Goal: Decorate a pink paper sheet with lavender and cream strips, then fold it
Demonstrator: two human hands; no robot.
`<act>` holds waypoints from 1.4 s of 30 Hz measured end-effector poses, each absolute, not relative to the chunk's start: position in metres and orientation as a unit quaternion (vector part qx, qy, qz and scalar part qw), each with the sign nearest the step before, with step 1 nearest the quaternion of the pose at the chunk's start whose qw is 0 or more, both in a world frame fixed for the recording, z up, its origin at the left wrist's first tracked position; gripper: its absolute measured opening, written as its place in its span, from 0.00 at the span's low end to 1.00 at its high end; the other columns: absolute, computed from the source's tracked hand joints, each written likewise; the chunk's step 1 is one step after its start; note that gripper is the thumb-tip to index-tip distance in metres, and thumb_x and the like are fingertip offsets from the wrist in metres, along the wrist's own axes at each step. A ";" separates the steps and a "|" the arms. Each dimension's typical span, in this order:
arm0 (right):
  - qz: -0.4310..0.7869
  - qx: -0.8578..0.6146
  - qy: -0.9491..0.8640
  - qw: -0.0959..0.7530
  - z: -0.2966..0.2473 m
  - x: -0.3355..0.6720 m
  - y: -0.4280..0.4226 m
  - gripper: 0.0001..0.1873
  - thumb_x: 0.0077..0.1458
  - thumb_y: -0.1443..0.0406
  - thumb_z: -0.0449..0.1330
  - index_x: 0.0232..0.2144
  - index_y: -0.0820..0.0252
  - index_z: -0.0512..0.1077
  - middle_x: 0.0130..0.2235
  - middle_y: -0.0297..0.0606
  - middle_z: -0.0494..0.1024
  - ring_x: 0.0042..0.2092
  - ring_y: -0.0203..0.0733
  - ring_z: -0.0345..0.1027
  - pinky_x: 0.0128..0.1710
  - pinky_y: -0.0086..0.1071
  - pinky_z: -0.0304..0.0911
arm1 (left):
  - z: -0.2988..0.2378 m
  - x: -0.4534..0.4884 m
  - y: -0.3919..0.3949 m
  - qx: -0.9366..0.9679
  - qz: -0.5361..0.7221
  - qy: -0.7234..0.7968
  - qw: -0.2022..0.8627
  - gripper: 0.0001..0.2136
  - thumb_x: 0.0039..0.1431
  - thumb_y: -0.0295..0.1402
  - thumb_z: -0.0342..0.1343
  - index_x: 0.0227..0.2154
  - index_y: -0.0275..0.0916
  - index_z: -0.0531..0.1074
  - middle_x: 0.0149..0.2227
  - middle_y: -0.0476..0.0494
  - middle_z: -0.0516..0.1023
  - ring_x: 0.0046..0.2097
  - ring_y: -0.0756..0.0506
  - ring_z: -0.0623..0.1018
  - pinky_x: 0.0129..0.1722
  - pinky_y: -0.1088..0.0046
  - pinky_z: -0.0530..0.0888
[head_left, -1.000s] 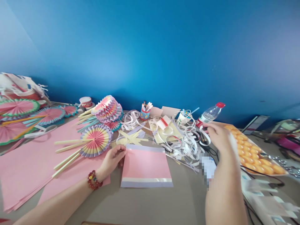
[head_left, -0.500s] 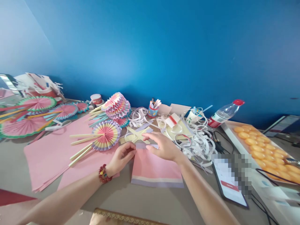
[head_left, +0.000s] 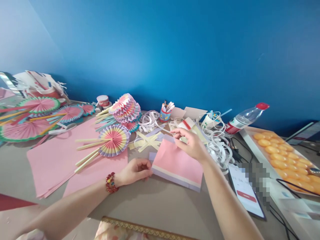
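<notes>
A pink paper sheet (head_left: 175, 158) with cream and lilac strips along its near edge lies turned at an angle in front of me. My left hand (head_left: 137, 171) pinches its near left corner between thumb and fingers; a beaded bracelet circles that wrist. Over the sheet's far right part is my right hand (head_left: 191, 143), fingers stretched out and thumb apart, the thumb close to the lilac far edge. Whether the thumb touches the paper is hard to see. A lilac strip (head_left: 152, 156) shows beside the sheet's left edge. Cream paper strips (head_left: 147, 141) lie crossed just beyond.
Pleated paper fans (head_left: 113, 140) rest on large pink sheets (head_left: 55, 163) to the left. Curled white strips (head_left: 220, 150), a bottle (head_left: 246, 118) and a phone (head_left: 246, 193) are on the right. A pen cup (head_left: 165, 115) stands by the blue wall.
The pink sheet has turned and shifted to the right, its near left corner rising. My left hand moved from its far left corner to the near left one; my right hand moved right.
</notes>
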State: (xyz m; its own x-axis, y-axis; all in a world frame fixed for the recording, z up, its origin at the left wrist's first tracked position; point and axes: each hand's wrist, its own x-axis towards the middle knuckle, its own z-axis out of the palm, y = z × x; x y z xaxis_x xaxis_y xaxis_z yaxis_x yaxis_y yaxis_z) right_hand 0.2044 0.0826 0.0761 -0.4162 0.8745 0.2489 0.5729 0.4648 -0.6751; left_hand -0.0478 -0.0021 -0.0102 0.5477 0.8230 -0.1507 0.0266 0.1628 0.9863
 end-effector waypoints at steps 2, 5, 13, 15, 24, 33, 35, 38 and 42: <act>0.252 -0.450 -0.804 0.297 0.075 0.207 0.083 0.17 0.53 0.67 0.54 0.46 0.56 0.72 0.32 0.33 0.76 0.39 0.40 0.71 0.32 0.26 0.59 | -0.011 -0.047 -0.003 0.573 0.303 0.392 0.653 0.17 0.56 0.47 0.61 0.29 0.37 0.68 0.25 0.48 0.73 0.25 0.51 0.73 0.25 0.79 0.66; 0.252 -0.455 -0.804 0.287 0.070 0.205 0.083 0.17 0.53 0.68 0.54 0.45 0.56 0.72 0.33 0.33 0.76 0.37 0.39 0.71 0.34 0.28 0.61 | -0.009 -0.048 -0.003 0.574 0.300 0.389 0.655 0.17 0.56 0.47 0.61 0.29 0.37 0.69 0.25 0.48 0.72 0.26 0.51 0.72 0.26 0.78 0.68; 0.169 -0.430 -0.850 0.253 0.064 0.194 0.081 0.18 0.54 0.69 0.55 0.48 0.55 0.71 0.46 0.40 0.78 0.49 0.47 0.71 0.47 0.39 0.64 | -0.002 -0.050 -0.011 0.648 0.303 0.324 0.619 0.16 0.60 0.44 0.57 0.26 0.36 0.70 0.28 0.44 0.73 0.30 0.49 0.74 0.33 0.75 0.70; 0.115 -0.408 -0.865 0.267 0.075 0.190 0.070 0.14 0.57 0.68 0.55 0.46 0.55 0.72 0.50 0.43 0.76 0.52 0.49 0.68 0.50 0.42 0.63 | -0.001 -0.050 -0.013 0.653 0.317 0.330 0.604 0.15 0.60 0.44 0.57 0.26 0.36 0.70 0.28 0.44 0.73 0.31 0.48 0.74 0.33 0.74 0.71; 0.202 -0.317 -0.899 0.223 0.062 0.164 -0.005 0.05 0.60 0.69 0.56 0.35 0.55 0.71 0.34 0.35 0.77 0.37 0.40 0.69 0.37 0.32 0.63 | -0.003 -0.048 -0.013 0.635 0.336 0.336 0.609 0.13 0.60 0.41 0.58 0.26 0.36 0.72 0.27 0.45 0.74 0.31 0.48 0.74 0.33 0.74 0.71; 0.207 -0.341 -0.874 0.277 0.042 0.161 -0.018 0.06 0.63 0.69 0.53 0.33 0.54 0.67 0.33 0.35 0.75 0.35 0.42 0.67 0.37 0.36 0.60 | 0.004 -0.045 -0.014 0.687 0.314 0.322 0.570 0.14 0.62 0.41 0.55 0.28 0.37 0.75 0.28 0.43 0.75 0.32 0.46 0.74 0.35 0.73 0.70; 0.213 -0.343 -0.873 0.275 0.043 0.161 -0.018 0.06 0.62 0.69 0.54 0.33 0.55 0.67 0.33 0.35 0.76 0.35 0.41 0.67 0.37 0.36 0.60 | 0.005 -0.045 -0.013 0.700 0.311 0.315 0.559 0.13 0.63 0.40 0.54 0.28 0.37 0.76 0.28 0.43 0.76 0.32 0.46 0.74 0.35 0.73 0.70; 0.219 -0.340 -0.874 0.269 0.043 0.164 -0.018 0.05 0.62 0.69 0.55 0.34 0.55 0.68 0.33 0.35 0.76 0.36 0.41 0.68 0.38 0.36 0.60 | 0.005 -0.044 -0.013 0.713 0.307 0.307 0.551 0.13 0.63 0.39 0.54 0.29 0.36 0.77 0.28 0.42 0.76 0.33 0.46 0.74 0.35 0.73 0.70; 0.213 -0.334 -0.880 0.262 0.042 0.167 -0.019 0.06 0.62 0.70 0.53 0.35 0.55 0.68 0.34 0.36 0.76 0.37 0.41 0.67 0.39 0.36 0.59 | 0.006 -0.043 -0.014 0.716 0.311 0.303 0.547 0.13 0.64 0.38 0.53 0.30 0.36 0.77 0.28 0.42 0.76 0.33 0.46 0.75 0.35 0.73 0.70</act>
